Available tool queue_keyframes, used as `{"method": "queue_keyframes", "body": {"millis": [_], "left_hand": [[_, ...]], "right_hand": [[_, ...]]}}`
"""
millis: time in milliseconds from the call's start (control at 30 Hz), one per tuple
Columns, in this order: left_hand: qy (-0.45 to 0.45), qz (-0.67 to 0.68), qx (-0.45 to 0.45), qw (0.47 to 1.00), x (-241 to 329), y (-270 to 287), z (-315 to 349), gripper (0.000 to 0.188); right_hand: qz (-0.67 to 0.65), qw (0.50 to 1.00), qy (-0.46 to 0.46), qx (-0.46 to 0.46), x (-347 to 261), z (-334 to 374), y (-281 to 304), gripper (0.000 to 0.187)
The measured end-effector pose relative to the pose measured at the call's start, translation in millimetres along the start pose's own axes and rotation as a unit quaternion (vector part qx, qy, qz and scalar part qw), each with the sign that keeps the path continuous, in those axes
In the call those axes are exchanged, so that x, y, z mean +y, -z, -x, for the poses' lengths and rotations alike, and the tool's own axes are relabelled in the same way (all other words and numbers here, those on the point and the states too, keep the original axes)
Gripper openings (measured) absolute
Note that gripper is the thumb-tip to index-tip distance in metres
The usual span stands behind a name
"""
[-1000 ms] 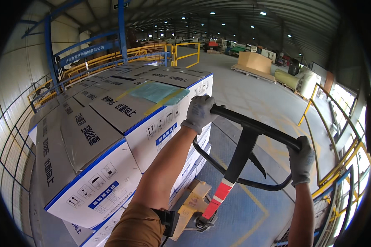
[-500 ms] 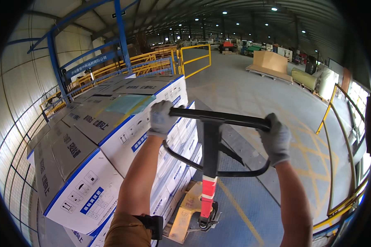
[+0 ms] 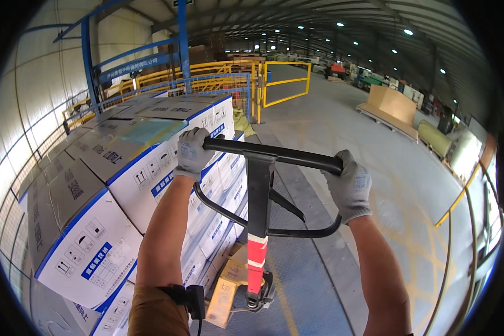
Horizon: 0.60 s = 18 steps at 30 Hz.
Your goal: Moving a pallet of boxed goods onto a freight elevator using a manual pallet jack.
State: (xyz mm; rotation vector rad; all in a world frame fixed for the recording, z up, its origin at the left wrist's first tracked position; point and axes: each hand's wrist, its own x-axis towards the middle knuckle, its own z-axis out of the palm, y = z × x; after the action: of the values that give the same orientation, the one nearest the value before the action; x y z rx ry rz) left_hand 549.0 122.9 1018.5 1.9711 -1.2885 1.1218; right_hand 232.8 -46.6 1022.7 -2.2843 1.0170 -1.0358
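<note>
Both my hands wear grey gloves and grip the black loop handle [image 3: 271,153] of a pallet jack. My left hand [image 3: 193,151] holds the handle's left end and my right hand [image 3: 350,185] holds its right end. The black tiller [image 3: 259,196] runs down from the handle to a red and white striped section [image 3: 255,263] near the floor. To my left, on the jack, stands a tall stack of white cartons with blue stripes [image 3: 123,185]. A yellow part of the jack [image 3: 227,288] shows under the cartons.
A grey concrete warehouse floor [image 3: 341,129] stretches ahead. Blue and yellow railings [image 3: 151,84] and a yellow gate [image 3: 285,81] stand behind the cartons. A large cardboard-covered load [image 3: 395,109] sits on a pallet at the far right. Yellow guard rails [image 3: 476,224] line the right side.
The handle has swung to level and centred in front of me. The view has turned so the carton stack sits further left and the open floor ahead shows more.
</note>
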Motion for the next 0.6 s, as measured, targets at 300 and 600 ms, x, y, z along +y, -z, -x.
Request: {"method": "queue_keyframes", "body": {"millis": [300,600], "left_hand": [[0.01,-0.063,0.018,0.998,-16.0,-12.1,1.2,0.034],[0.079,-0.17,-0.036,0.982,-26.1,-6.5,-7.6,0.022]], "right_hand": [[-0.02,0.998,0.05,-0.023,16.1,-48.2,-47.1,0.027],[-0.11,0.978,0.176,-0.022,27.9,-114.2,-80.0,0.026]]}}
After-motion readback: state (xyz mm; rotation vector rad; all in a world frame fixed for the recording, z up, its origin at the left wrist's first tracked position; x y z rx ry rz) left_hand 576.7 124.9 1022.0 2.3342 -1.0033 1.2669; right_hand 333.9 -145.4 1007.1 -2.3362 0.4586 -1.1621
